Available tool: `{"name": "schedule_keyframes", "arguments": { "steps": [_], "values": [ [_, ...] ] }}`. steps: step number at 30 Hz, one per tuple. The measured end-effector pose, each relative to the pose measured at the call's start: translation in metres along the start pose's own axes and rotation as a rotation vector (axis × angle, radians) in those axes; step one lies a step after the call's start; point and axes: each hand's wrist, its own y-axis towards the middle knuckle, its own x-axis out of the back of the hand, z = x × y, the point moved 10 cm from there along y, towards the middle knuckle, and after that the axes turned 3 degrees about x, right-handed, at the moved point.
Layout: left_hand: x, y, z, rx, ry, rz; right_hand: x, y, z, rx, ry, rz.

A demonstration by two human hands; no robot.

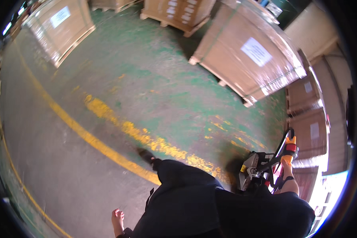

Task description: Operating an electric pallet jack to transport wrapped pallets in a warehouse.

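Observation:
My right hand is closed round the control handle of a pallet truck, which has orange, red and black parts. The truck's grey and black body stands low beside my right leg, with a yellow label on its side. A black band circles my right forearm. My left hand hangs free at the lower left, its fingers loosely bent and nothing visible in them. One dark shoe is stretched out over the floor ahead of my dark clothing.
A large wrapped carton on a pallet stands ahead on the right. Another wrapped carton is at the far left, and a strapped carton load at the far middle. Stacked cartons line the right. Yellow lines cross the worn green-grey floor.

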Motion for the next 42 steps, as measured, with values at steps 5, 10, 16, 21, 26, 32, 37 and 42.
{"name": "schedule_keyframes", "arguments": {
  "steps": [5,10,16,21,26,32,37,42],
  "values": [
    [0.078,0.004,-0.014,0.082,-0.052,-0.112,-0.217,-0.049,0.194,0.334,-0.015,0.338],
    [0.142,0.066,0.051,0.308,-0.229,-0.01,-0.419,-0.158,0.324,0.499,0.046,0.539],
    [0.258,0.182,-0.008,0.268,-0.202,-0.081,-0.535,-0.299,0.399,0.635,0.123,0.569],
    [0.428,0.294,-0.154,-0.186,0.419,-0.35,-0.59,-0.414,0.467,0.702,0.154,0.581],
    [0.499,0.326,-0.412,-0.293,0.323,-0.332,-0.647,-0.505,0.5,0.722,0.21,0.547],
    [0.512,0.421,-0.612,-0.493,0.348,-0.101,-0.769,-0.6,0.551,0.743,0.252,0.54],
    [0.593,0.506,-0.684,-0.5,0.425,-0.066,-0.87,-0.686,0.596,0.728,0.258,0.551],
    [0.711,0.584,-0.687,-0.395,0.295,-0.185,-0.918,-0.757,0.663,0.744,0.253,0.504]
  ]
}}
